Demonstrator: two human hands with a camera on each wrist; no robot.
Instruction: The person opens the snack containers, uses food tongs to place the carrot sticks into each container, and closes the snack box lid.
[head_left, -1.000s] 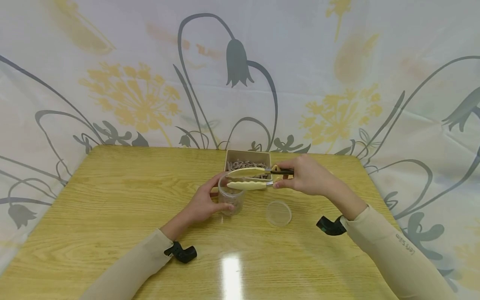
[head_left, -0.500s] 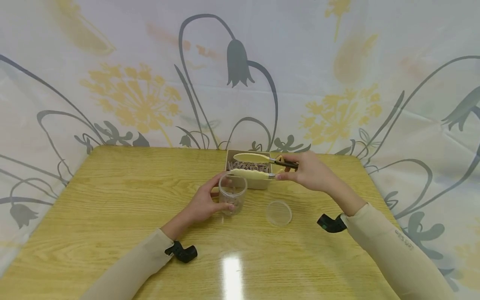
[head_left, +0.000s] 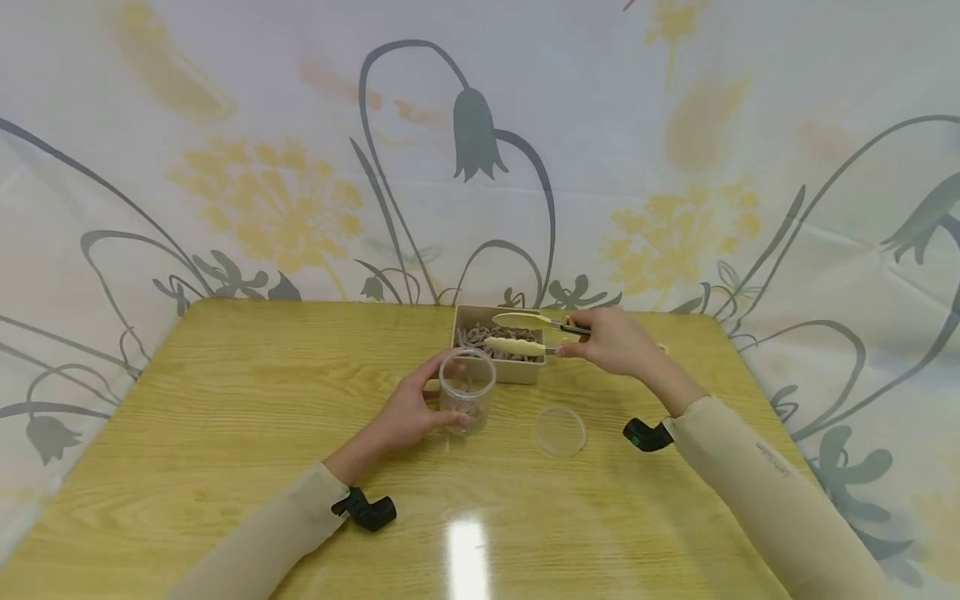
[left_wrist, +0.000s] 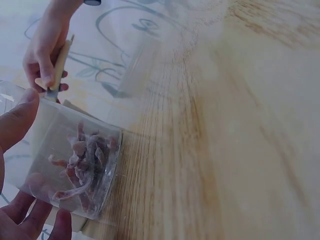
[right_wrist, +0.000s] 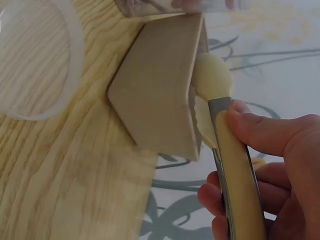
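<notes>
My left hand [head_left: 408, 408] grips a clear plastic jar [head_left: 467, 392] standing upright on the table, thumb on the near side. Several brownish, powder-dusted strips [left_wrist: 82, 165] lie in its bottom in the left wrist view. My right hand [head_left: 615, 340] holds a pair of tongs [right_wrist: 237, 170] with cream scalloped tips and dark-edged handles. The tongs' arms are spread, and their tips reach over and into a beige rectangular box [head_left: 498, 371] behind the jar. More of the brownish strips [head_left: 480, 335] fill that box. What lies between the tips is hidden in the right wrist view.
A round translucent lid [head_left: 560, 431] lies flat on the wooden table [head_left: 262, 400], right of the jar. Behind the table's far edge hangs a flower-patterned cloth [head_left: 300, 167]. A black wrist camera [head_left: 647, 435] sits on the right sleeve, another on the left.
The tongs have moved from over the jar's mouth back to the box, and their arms have spread apart. The left hand and jar stay in place.
</notes>
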